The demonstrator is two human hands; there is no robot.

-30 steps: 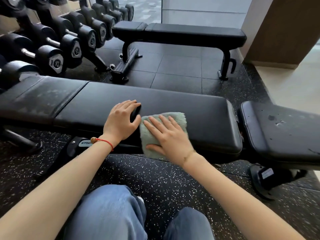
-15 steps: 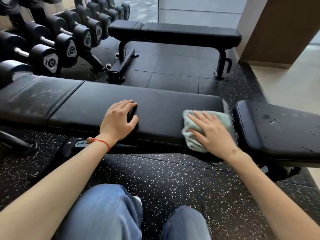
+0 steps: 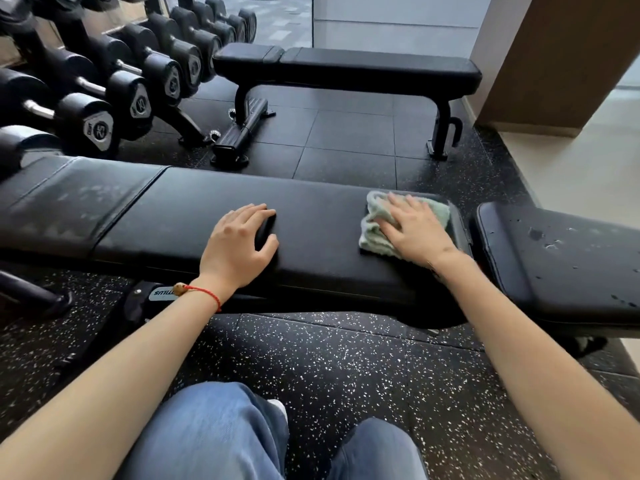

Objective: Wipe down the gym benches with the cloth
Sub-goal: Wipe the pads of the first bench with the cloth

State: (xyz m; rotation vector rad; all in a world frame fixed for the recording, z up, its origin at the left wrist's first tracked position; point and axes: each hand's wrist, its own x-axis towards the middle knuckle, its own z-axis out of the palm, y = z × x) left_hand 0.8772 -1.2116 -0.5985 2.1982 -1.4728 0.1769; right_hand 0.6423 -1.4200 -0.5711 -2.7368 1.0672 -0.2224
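Speckled black rubber floor (image 3: 332, 368) runs under a row of padded gym benches, with a rack of dumbbells (image 3: 114, 95) at the far left and a second bench (image 3: 346, 69) standing well behind. Nearest the person lies the surface being cleaned, a long black back pad (image 3: 311, 223) of smooth, slightly glossy vinyl with rounded, stitched edges; its long axis runs left to right across the view. On its right end sits the cloth (image 3: 372, 233), a pale green terry square, soft, nubby and bunched into folds. Flat on the cloth is the right hand (image 3: 417, 233), fingers spread and straight, pressing it against the pad just short of the gap that parts this pad from the seat pad (image 3: 561, 258). Well apart to the left, the left hand (image 3: 239, 245) rests on the middle of the same pad with fingers loosely curved and holding nothing; a red cord bracelet (image 3: 204, 292) circles that wrist. The coming stroke seems to turn on this: the cloth lies at the pad's right extreme, so unwiped vinyl extends either back leftward along the long axis, toward the dull, hazy end pad (image 3: 79, 206), or rightward across the gap onto the seat pad, which shows dark spots and pale flecks. For both, the right hand is the nearer one.
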